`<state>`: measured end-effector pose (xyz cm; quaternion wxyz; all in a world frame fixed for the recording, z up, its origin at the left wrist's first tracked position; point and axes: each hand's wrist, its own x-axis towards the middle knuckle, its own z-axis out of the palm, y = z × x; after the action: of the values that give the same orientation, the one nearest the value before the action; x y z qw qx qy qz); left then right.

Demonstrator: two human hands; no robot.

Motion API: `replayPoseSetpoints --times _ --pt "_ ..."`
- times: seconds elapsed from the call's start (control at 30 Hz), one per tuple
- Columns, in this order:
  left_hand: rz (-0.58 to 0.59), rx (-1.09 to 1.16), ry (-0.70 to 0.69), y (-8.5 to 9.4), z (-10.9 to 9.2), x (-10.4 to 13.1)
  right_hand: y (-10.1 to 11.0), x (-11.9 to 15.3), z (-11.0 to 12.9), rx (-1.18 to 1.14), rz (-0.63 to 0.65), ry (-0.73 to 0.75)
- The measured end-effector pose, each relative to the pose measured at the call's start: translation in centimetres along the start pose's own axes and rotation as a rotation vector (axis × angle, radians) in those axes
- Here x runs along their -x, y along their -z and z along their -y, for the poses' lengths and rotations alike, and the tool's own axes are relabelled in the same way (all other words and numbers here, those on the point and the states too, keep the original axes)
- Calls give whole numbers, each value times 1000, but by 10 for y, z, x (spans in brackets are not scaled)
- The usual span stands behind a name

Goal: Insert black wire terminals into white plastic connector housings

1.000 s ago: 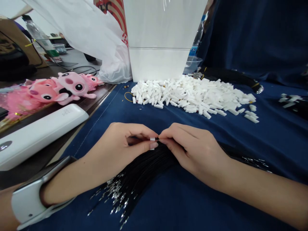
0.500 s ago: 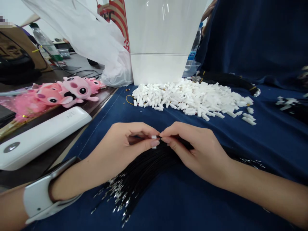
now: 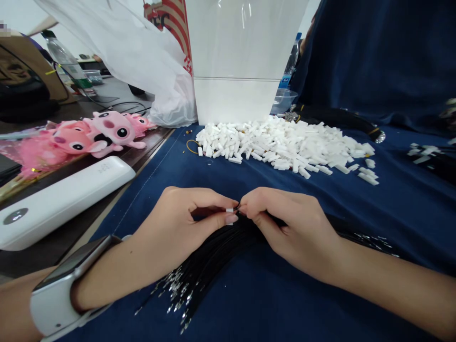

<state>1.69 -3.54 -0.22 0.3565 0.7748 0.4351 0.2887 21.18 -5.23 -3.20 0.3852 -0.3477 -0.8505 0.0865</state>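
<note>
Between its thumb and index finger my left hand [image 3: 185,213] pinches a small white block [image 3: 230,210], mostly covered by the fingertips. My right hand [image 3: 288,221] is closed in a pinch close beside it, on a thin black cord [image 3: 237,207] that reaches across to the white block. Below both hands lies a bundle of black cords [image 3: 223,249] with small shiny metal ends [image 3: 178,294], spread on dark blue cloth [image 3: 270,304]. The right fingertips hide part of the cord.
A heap of small white pieces [image 3: 285,142] lies beyond my hands, before a white panel [image 3: 233,99]. To the left are a long white device [image 3: 71,202], pink plush toys [image 3: 110,133] and a white plastic bag [image 3: 171,95]. Another black bundle [image 3: 338,118] rests behind the heap.
Both hands have moved slightly down in the picture. The right fingertips have drawn a little away from the left ones, and a short loop of black cord now shows between them.
</note>
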Motion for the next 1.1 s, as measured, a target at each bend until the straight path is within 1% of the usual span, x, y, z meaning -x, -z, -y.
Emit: replayPoseSetpoints --times 0.13,0.27,0.33,0.4,0.43,0.5,0.53,0.57,0.6,0.67,0.7,0.77,0.87,0.97,1.1 --pt "2 -21 -25 0 0 -2 0 -1 0 16 -2 6" --pt "-19 -75 -107 5 1 -7 2 -5 -2 62 -18 -38" --pt "-16 -105 -133 9 4 -10 3 -7 -5 80 -4 -42" --pt "9 -112 -113 12 8 -13 4 -8 -6 161 -4 -15" --pt "21 -112 -90 13 11 -15 4 -8 -6 232 -28 14" --pt "33 -100 -37 15 16 -18 3 -7 -3 351 -85 95" --pt "36 -87 -16 17 19 -19 3 -6 0 364 -77 139" --pt "39 -73 -4 17 21 -21 2 -4 3 342 -29 177" --pt "46 -62 4 18 22 -22 1 -3 6 299 46 204" --pt "69 -44 7 19 24 -23 -2 1 10 216 205 230" --pt "80 -38 9 19 24 -23 -3 2 12 190 257 232" --pt "98 -17 19 19 24 -23 -4 4 14 151 279 207" --pt "102 25 32 19 24 -23 -3 3 14 60 257 127" --pt "123 78 63 18 26 -24 -1 -1 13 24 185 48" --pt "134 148 89 19 27 -25 3 -4 4 69 68 -93"
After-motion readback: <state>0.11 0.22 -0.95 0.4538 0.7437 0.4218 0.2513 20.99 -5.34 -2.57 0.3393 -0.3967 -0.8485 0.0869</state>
